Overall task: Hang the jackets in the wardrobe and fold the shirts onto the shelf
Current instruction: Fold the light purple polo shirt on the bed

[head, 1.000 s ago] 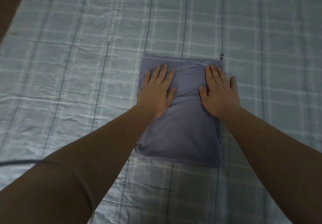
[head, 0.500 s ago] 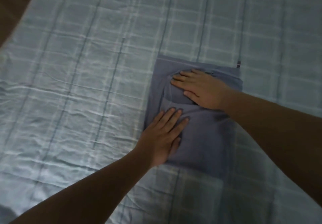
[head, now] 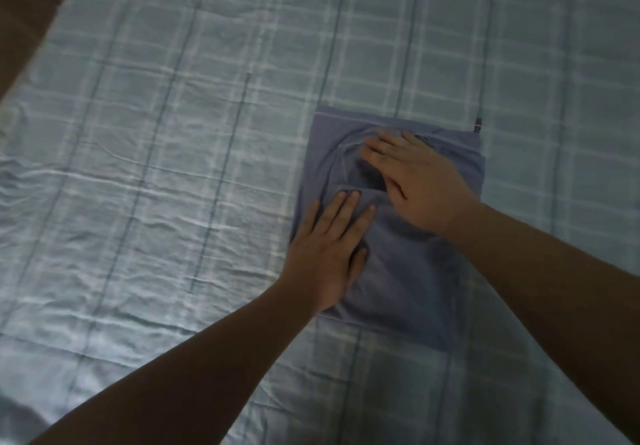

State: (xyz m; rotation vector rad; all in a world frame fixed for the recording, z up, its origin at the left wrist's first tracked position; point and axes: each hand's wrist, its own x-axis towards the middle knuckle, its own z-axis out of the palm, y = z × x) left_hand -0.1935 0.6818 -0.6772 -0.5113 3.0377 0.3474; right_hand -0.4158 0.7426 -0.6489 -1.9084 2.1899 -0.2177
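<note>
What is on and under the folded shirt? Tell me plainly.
On the shirt, the left hand and right hand press flat. Under it lies the checked sheet, visible all round; anything between shirt and sheet is covered.

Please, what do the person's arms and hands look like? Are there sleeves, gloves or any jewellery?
The left hand and the right hand are bare, without gloves; no ring, watch or bracelet shows. The left forearm and the right forearm are bare to the picture's edge, with no sleeve in view. In this dim light small marks cannot be told.
</note>
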